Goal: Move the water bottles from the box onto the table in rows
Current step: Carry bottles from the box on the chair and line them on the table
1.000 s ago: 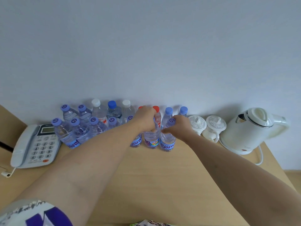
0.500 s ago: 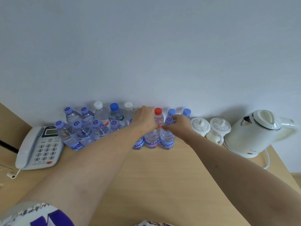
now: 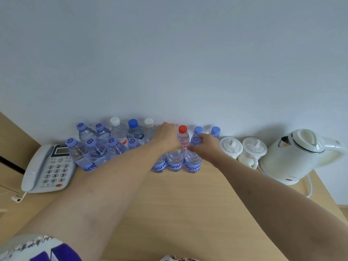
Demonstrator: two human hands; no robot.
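Several small water bottles stand in two rows along the back of the wooden table (image 3: 188, 213), against the wall. My left hand (image 3: 166, 138) grips the top of a front-row bottle (image 3: 175, 162) and hides its cap. Just to its right, my right hand (image 3: 206, 147) pinches the neck of the neighbouring purple-capped bottle (image 3: 193, 162). A red-capped bottle (image 3: 183, 133) rises behind, between the two hands. More purple-capped bottles (image 3: 82, 155) stand at the left end. The box is out of view.
A grey desk phone (image 3: 47, 166) lies at the table's left. Two white lidded cups (image 3: 243, 149) and a white electric kettle (image 3: 297, 153) with its cord stand at the right. A patterned object (image 3: 175, 258) peeks in at the bottom edge.
Both hands stay on the two front-row bottles, which now stand closer against the back row. The camera has tilted slightly, shifting the scene.
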